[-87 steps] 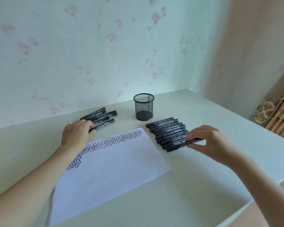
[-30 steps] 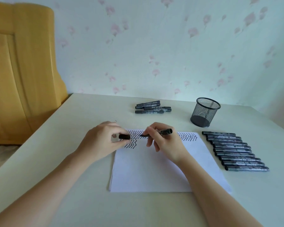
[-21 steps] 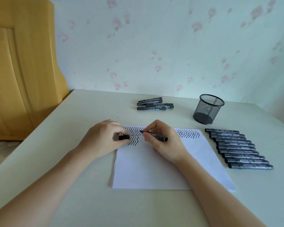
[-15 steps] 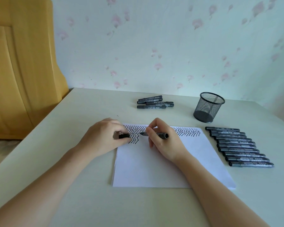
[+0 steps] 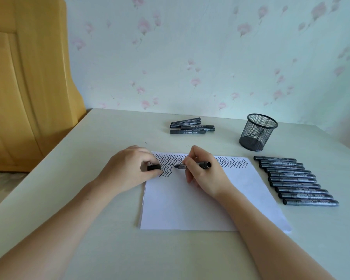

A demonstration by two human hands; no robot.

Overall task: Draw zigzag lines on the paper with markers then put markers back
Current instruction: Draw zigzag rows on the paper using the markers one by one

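marker [image 5: 192,165] tip lowered, in right grip [image 5: 202,170].

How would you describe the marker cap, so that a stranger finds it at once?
Find the white paper on the table. At its upper left corner, the left hand pinches the cap. It is a short black stub, unlike the full-length markers around.

You have one view only, from the head camera, looking forward and down across the tabletop [image 5: 101,229] toward the far wall [image 5: 190,47]. It sits close above your forearms, which enter from the near edge, with the paper [image 5: 190,207] lying at centre.
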